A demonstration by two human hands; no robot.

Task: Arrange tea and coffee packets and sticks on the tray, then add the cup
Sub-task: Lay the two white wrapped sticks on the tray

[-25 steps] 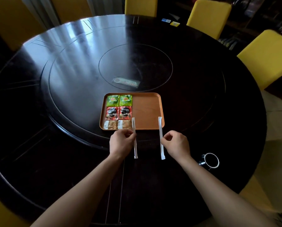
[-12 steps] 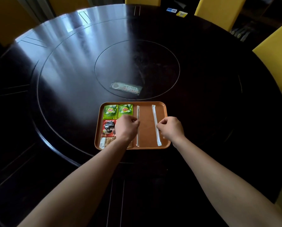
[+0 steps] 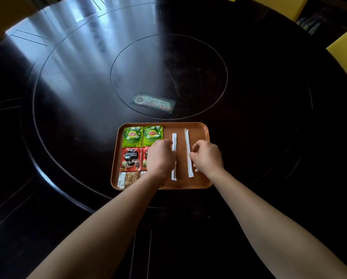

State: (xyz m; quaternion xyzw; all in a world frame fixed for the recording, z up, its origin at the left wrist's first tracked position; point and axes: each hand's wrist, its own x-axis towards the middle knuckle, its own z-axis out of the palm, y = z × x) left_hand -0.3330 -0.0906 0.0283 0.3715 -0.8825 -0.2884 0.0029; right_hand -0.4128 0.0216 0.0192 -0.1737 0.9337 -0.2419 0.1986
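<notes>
I see a flat rectangular tray (image 3: 198, 184), matte orange-brown with rounded corners and a low raised rim, sitting on a glossy dark round table (image 3: 68, 87) with inlaid ring lines. In the tray's left half: 2 green Lipton tea packets (image 3: 132, 136) side by side at the far edge, shiny foil-like squares; under them 2 red Nescafe coffee packets (image 3: 130, 159), the right one mostly covered by my left hand; at the near edge 2 tan-and-white sachets (image 3: 128, 179), the right one nearly hidden by my wrist. In the right half: 2 thin white paper-wrapped sticks, left stick (image 3: 174, 141) and right stick (image 3: 187, 146), lying lengthwise, roughly parallel, apart from each other.

My left hand (image 3: 161, 158) is curled, fingertips pinching the left stick at its middle. My right hand (image 3: 207, 158) is loosely curled with fingertips touching the right stick's right side; I cannot tell if it's actually gripping or just resting on it.

1 flat dark label-like packet (image 3: 154, 103) lies on the table's inner disc beyond the tray. Yellow chair (image 3: 345, 63) at right edge. No cup visible in this view.
</notes>
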